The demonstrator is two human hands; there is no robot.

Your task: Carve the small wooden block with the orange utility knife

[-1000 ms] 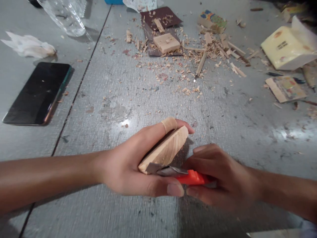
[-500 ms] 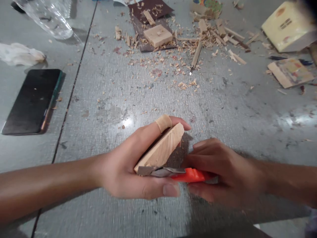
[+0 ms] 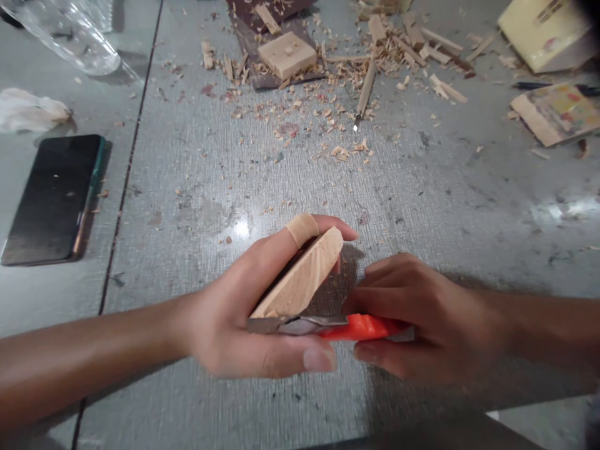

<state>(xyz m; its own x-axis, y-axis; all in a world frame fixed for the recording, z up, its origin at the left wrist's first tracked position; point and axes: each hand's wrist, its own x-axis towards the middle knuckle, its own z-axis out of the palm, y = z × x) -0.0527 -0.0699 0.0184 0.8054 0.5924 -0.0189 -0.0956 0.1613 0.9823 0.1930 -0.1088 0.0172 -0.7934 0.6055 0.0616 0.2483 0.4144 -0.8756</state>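
1. Over the table (image 3: 210, 406), the left hand (image 3: 229, 312), half curled, grips a wood block (image 3: 304, 275).
2. The right hand (image 3: 435, 319), nearly closed, holds a red-handled knife (image 3: 360, 327), blade at the block's near end.
3. Slanted faces appear already cut; what remains cannot be determined.

Grey textured tabletop (image 3: 197, 181) w/ dark seam (image 3: 122, 194), light glare at L & R.

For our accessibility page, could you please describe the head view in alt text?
Left hand grips a pale wood piece; right hand holds a red-handled blade against its near end. Shavings and a phone lie on a grey table.
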